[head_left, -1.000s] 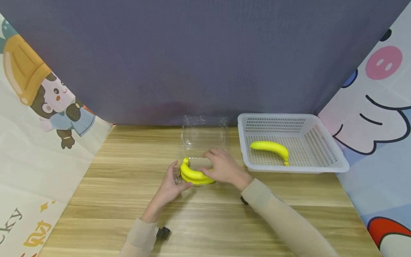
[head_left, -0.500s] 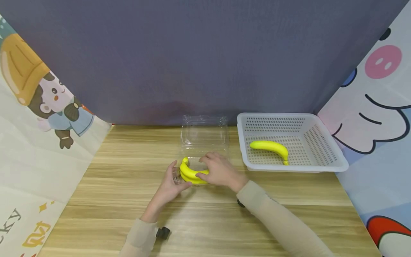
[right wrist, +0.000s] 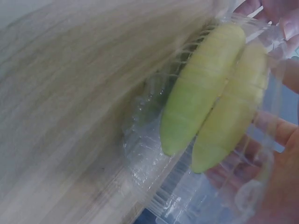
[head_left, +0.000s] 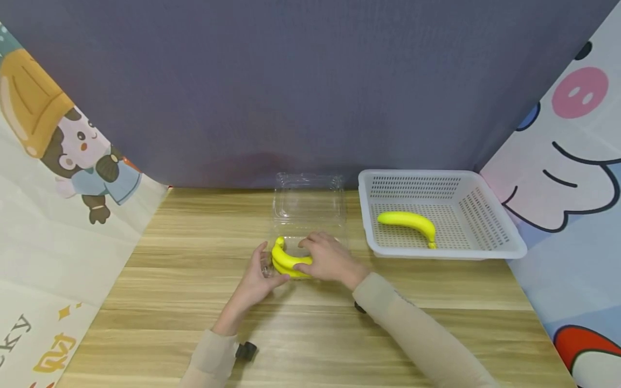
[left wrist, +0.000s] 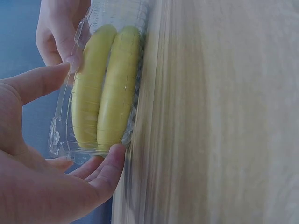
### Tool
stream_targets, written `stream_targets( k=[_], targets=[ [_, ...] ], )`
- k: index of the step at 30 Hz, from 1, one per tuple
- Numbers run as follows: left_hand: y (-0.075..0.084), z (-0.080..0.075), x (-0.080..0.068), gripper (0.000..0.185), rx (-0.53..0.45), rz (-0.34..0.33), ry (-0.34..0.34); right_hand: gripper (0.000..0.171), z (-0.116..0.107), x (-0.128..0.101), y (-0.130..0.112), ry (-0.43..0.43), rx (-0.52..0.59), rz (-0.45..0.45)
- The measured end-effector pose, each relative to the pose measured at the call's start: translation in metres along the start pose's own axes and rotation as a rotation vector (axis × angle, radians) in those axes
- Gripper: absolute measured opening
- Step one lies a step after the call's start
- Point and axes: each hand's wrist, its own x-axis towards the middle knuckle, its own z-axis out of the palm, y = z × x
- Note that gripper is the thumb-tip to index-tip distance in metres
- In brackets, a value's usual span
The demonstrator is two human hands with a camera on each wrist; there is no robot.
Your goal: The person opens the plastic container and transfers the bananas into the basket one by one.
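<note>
Two yellow bananas [head_left: 286, 261] lie side by side in the base of a clear plastic clamshell box [head_left: 291, 245] at the table's middle. Its lid [head_left: 308, 203] lies open, tilted back behind it. My left hand [head_left: 268, 267] grips the box's left end, thumb [left wrist: 42, 81] on top and fingers [left wrist: 110, 168] underneath. My right hand [head_left: 308, 252] curls over the right part of the bananas, thumb on their near side. In the right wrist view the bananas [right wrist: 212, 100] show through the clear plastic, with fingers [right wrist: 278, 130] behind them.
A white perforated basket [head_left: 490, 250] stands to the right of the box, with one banana [head_left: 407, 222] in it. Grey cloth closes the back, and cartoon-printed panels stand on both sides. The wooden table [head_left: 194, 302] stretches towards me.
My right hand has slid a little left over the bananas and its forearm followed. The left hand and the box have stayed where they were.
</note>
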Motion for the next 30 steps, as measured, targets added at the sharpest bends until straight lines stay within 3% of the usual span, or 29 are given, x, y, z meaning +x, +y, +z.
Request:
stream_targets(
  k=[21,30],
  targets=[
    [0.001,0.001,0.0,0.109,-0.005,-0.019,0.003,0.06,-0.003,0.002,0.017,-0.039,0.013,0.076],
    [0.002,0.001,-0.001,0.108,-0.011,-0.02,0.003,0.057,-0.006,0.001,0.013,-0.071,0.027,0.073]
  ],
)
